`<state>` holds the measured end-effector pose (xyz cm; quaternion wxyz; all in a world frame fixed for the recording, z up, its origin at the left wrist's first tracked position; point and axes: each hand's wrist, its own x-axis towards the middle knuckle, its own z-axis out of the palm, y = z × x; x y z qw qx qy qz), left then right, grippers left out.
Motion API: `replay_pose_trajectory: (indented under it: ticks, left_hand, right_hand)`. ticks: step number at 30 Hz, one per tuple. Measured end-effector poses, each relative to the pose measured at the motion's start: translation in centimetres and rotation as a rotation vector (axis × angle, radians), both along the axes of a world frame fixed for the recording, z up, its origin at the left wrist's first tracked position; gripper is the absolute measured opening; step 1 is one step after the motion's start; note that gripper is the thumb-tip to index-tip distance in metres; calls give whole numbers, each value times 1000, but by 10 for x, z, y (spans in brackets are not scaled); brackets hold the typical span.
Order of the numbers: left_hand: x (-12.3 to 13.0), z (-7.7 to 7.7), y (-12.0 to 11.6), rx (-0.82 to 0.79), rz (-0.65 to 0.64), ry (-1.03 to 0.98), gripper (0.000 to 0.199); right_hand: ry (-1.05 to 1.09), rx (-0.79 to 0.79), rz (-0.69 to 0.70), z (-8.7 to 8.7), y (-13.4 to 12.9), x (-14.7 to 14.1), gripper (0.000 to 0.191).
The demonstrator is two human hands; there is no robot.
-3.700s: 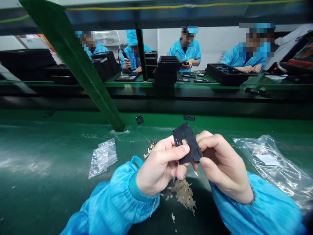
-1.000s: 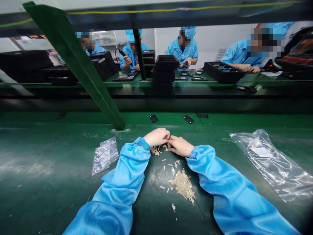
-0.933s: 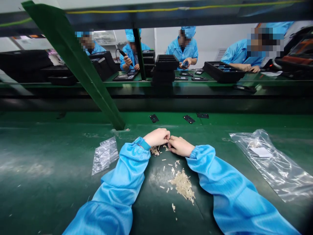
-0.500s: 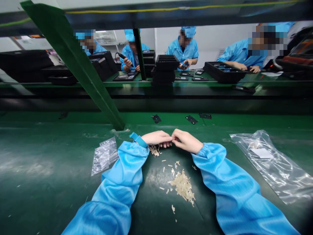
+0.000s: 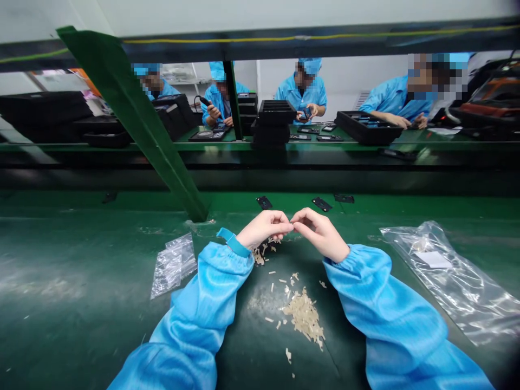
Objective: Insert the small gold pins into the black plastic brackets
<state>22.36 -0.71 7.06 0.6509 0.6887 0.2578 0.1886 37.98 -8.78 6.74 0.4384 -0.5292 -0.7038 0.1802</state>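
My left hand [image 5: 266, 226] and my right hand [image 5: 319, 233] meet fingertip to fingertip above the green bench. Both are closed in a pinch, and whatever lies between the fingertips is too small to make out. Under my left hand, partly hidden by it, is a small heap of pale pieces [image 5: 260, 255] on something dark. Nearer to me, between my forearms, spreads a larger pile of thin beige pieces [image 5: 304, 315], with several loose ones around it. A blue band [image 5: 234, 242] circles my left wrist.
Flat black parts [image 5: 322, 204] lie beyond my hands. A clear plastic bag [image 5: 459, 276] is at right, smaller clear bags [image 5: 174, 262] at left. A slanted green post [image 5: 150, 141] rises at left. Across the bench, several people in blue work among black trays [image 5: 365, 127].
My hands have risen slightly off the bench, and my left fingers have curled from flat into a pinch. More of the small heap beneath shows. The view has tilted up a little.
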Motion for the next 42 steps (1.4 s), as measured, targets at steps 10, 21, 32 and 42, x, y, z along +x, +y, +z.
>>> replay_pose_trajectory:
  ticks: [10, 21, 32, 42]
  left_hand:
    - [-7, -7, 14, 293, -44, 183, 20]
    - [-5, -7, 11, 415, -65, 187, 12]
    - [2, -10, 6, 394, 109, 85, 8]
    - [6, -5, -7, 480, 170, 61, 6]
  right_hand:
    - [63, -107, -50, -15, 9, 5, 5]
    - [-31, -165, 14, -13, 9, 6, 7]
    - [-175, 8, -107, -17, 9, 1, 8]
    - [-194, 82, -124, -12, 5, -4, 9]
